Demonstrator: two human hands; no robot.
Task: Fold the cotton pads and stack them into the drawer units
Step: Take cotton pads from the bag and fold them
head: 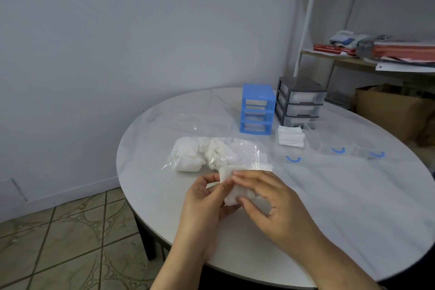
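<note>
A white cotton pad (231,192) is pinched between both hands above the near part of the table (353,207): the left hand (202,205) and the right hand (266,202) are curled narrowly round it. Just beyond, more pads are held in a clear bag (211,156). Farther right, a folded stack (290,136) lies before the blue unit (257,108), its slots empty, and the grey unit (300,103). Three clear drawers (336,147) lie out on the table.

Both forearms are bare, the left hand (202,205) and right hand (266,198) ungloved, ringless.
</note>
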